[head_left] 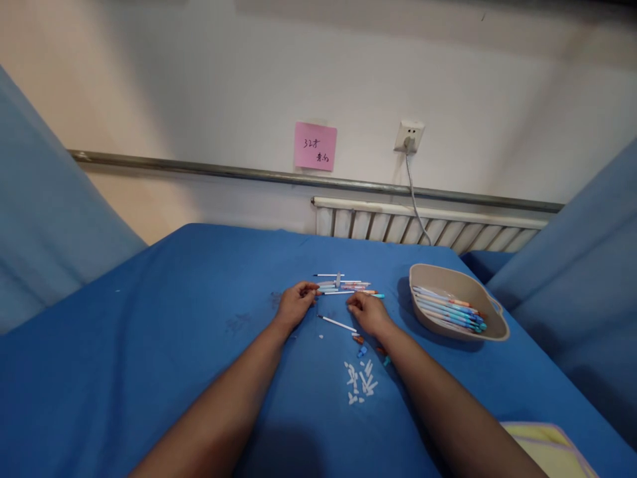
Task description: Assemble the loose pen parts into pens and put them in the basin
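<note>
My left hand (297,303) is at the left ends of a small group of pen parts, its fingers drawn together by the tips. What those fingers hold, if anything, is too small to make out. My right hand (369,312) lies just below the right side of the group, fingers curled and pressed together; their contents are hidden. Between the hands lie pen barrels (355,286) and a white pen refill (338,293) with a dark tip. Another refill (337,324) rests slantwise nearer me, and one more refill (328,275) lies beyond the group.
A beige basket (460,271) with several assembled pens (445,311) stands at right. Small white plastic pieces (362,382) are scattered nearer me, beside brown (357,339) and blue caps (362,351). A yellow cloth-like item (542,441) lies at lower right. A radiator (388,219) runs along the wall.
</note>
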A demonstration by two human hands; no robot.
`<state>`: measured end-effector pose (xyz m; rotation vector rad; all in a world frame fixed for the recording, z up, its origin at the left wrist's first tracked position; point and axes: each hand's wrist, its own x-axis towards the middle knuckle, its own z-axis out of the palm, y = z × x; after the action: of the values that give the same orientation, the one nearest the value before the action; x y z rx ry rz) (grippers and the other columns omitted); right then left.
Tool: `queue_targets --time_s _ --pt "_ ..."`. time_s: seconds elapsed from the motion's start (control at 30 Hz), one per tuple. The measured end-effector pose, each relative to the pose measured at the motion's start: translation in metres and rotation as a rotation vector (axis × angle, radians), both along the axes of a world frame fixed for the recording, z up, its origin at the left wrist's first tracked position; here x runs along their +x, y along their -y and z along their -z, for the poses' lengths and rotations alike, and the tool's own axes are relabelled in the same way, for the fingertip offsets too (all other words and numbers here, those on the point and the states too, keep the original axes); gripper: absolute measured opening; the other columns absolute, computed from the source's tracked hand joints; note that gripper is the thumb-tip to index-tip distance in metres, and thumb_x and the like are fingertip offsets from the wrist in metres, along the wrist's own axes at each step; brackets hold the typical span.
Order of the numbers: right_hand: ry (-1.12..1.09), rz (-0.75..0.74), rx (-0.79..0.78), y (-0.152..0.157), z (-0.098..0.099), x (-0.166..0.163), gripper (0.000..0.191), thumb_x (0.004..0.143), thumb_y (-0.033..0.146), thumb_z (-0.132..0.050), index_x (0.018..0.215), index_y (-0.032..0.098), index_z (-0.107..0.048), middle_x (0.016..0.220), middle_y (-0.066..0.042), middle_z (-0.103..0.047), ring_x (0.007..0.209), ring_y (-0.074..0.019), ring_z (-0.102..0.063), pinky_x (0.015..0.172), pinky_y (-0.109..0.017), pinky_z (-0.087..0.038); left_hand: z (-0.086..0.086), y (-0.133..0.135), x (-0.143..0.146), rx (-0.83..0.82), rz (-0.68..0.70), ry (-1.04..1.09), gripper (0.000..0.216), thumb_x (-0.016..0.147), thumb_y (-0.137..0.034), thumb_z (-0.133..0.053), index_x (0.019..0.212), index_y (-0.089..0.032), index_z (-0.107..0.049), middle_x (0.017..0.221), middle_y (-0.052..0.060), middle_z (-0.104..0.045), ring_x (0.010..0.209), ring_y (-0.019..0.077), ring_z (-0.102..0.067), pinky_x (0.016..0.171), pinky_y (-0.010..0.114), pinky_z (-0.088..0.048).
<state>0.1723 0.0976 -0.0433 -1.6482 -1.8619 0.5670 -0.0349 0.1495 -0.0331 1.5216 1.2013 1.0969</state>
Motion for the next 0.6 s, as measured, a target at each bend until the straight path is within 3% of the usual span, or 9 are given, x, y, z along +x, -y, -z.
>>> queue_targets --time_s 0.1,0.2,0.33,0.43,0.53,0.6 --pt "0.027 -0.014 -0.025 0.013 -0.007 -0.007 0.014 0.08 0.022 -0.055 0.091 0.019 -0.062 0.086 -0.004 -0.066 0.08 -0.0163 -0.06 0.071 -0.025 -0.044 0.0 0.001 0.0 -0.003 -0.019 0.011 0.024 0.068 -0.028 -0.057 0.086 -0.013 -0.064 0.08 0.007 -0.07 0.058 0.0138 -0.06 0.058 0.026 -0.048" --pt "0.18 -0.118 -0.031 0.029 -0.019 -0.024 0.018 0.079 0.027 -0.059 0.096 0.02 -0.061 0.093 -0.005 -0.065 0.086 -0.0173 -0.058 0.074 -0.025 -0.043 -0.001 0.0 0.0 -0.01 -0.054 0.017 0.026 0.07 -0.028 -0.055 0.089 -0.013 -0.062 0.082 0.006 -0.069 0.057 0.0117 -0.058 0.056 0.024 -0.047" --pt "0.459 -0.181 0.007 0.043 -0.034 -0.044 0.017 0.086 0.018 -0.048 0.098 0.017 -0.06 0.096 -0.008 -0.062 0.092 -0.0195 -0.055 0.08 -0.028 -0.038 -0.007 0.003 -0.008 -0.048 -0.1 0.009 0.032 0.072 -0.032 -0.051 0.096 -0.012 -0.057 0.087 0.008 -0.067 0.057 0.0106 -0.056 0.048 0.021 -0.042" --pt "0.528 -0.172 0.022 0.045 -0.037 -0.046 0.02 0.087 0.012 -0.041 0.095 0.014 -0.059 0.095 -0.011 -0.061 0.091 -0.0211 -0.054 0.079 -0.029 -0.038 -0.016 0.025 -0.025 -0.085 -0.085 -0.04 0.03 0.07 -0.034 -0.054 0.09 -0.011 -0.058 0.077 0.005 -0.065 0.053 0.0109 -0.054 0.045 0.021 -0.04" --pt "0.417 -0.109 0.035 0.047 -0.038 -0.039 0.021 0.086 0.01 -0.039 0.098 0.013 -0.057 0.096 -0.012 -0.059 0.091 -0.0201 -0.054 0.08 -0.028 -0.038 -0.027 0.067 -0.045 -0.111 0.034 -0.157 0.024 0.064 -0.035 -0.064 0.073 -0.013 -0.062 0.057 -0.001 -0.058 0.05 0.0117 -0.051 0.047 0.021 -0.038" --pt "0.269 -0.048 0.078 0.051 -0.039 -0.033 0.02 0.086 0.011 -0.039 0.098 0.014 -0.055 0.096 -0.011 -0.059 0.091 -0.0195 -0.055 0.08 -0.028 -0.039 -0.033 0.097 -0.054 -0.057 0.25 -0.379 0.025 0.071 -0.039 -0.061 0.079 -0.016 -0.064 0.064 -0.001 -0.06 0.058 0.013 -0.053 0.053 0.022 -0.04"
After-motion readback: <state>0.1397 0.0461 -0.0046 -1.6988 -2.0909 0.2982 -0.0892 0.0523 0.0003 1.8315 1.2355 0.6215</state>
